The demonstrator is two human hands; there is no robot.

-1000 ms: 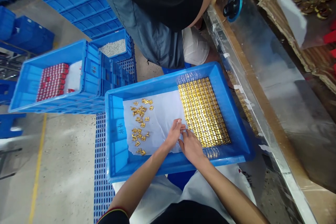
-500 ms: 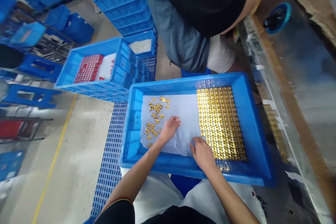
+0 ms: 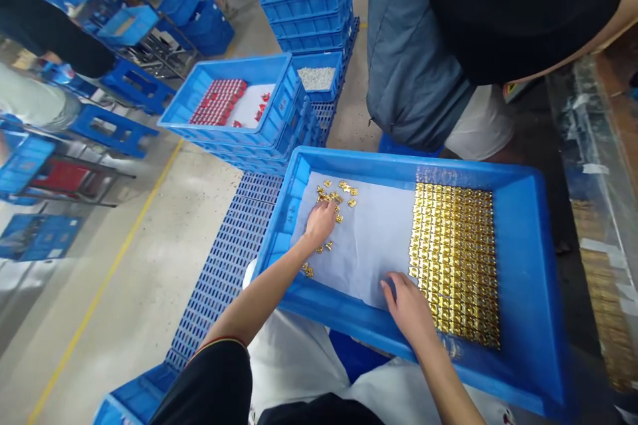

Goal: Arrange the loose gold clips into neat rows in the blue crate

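At the upper left of the frame, a blue crate [image 3: 174, 118] holds red pieces [image 3: 219, 103] in rows, with a few more scattered beside them. Right of it, the person's left arm slants up from the lower middle, elbow bent, into a large blue tray [image 3: 523, 265]. The left hand [image 3: 321, 220] sits palm down near the middle of the frame, fingers bent over loose gold pieces [image 3: 347, 187] strewn on the left part of a white sheet [image 3: 381, 219]; whether it grips one cannot be told. The sheet runs right to a block of gold pieces in close rows [image 3: 456, 246], right of centre. At that block's lower left edge, the right hand [image 3: 409, 305] rests palm down, fingers loosely curved and thumb standing apart from the forefinger; its forearm rises from the bottom edge, leaning left. At the upper right, a co-worker in a black top [image 3: 513, 6] sits beyond the tray.
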